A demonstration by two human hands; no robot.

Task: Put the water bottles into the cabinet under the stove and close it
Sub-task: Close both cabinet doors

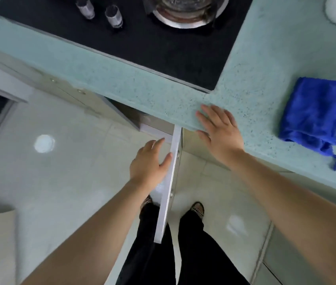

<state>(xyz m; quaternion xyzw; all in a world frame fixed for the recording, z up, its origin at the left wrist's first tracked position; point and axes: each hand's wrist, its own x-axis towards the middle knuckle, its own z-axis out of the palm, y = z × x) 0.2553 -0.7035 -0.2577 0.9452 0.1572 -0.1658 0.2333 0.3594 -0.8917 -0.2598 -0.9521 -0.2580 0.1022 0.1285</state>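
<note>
I look straight down at the black stove top [134,44] set in a pale green speckled counter [251,64]. Below it, the cabinet door [170,182] stands swung out towards me, seen edge-on as a thin grey slab. My left hand [149,161] lies flat against the door's left face, fingers spread, near its top edge. My right hand [219,128] rests flat on the counter's front edge, fingers apart, holding nothing. No water bottles show; the cabinet's inside is hidden under the counter.
A blue cloth [315,118] lies crumpled on the counter at the right. Two stove knobs [99,12] and a steel burner ring [185,11] sit on the stove. My feet and dark trousers [183,243] stand on the pale tiled floor either side of the door.
</note>
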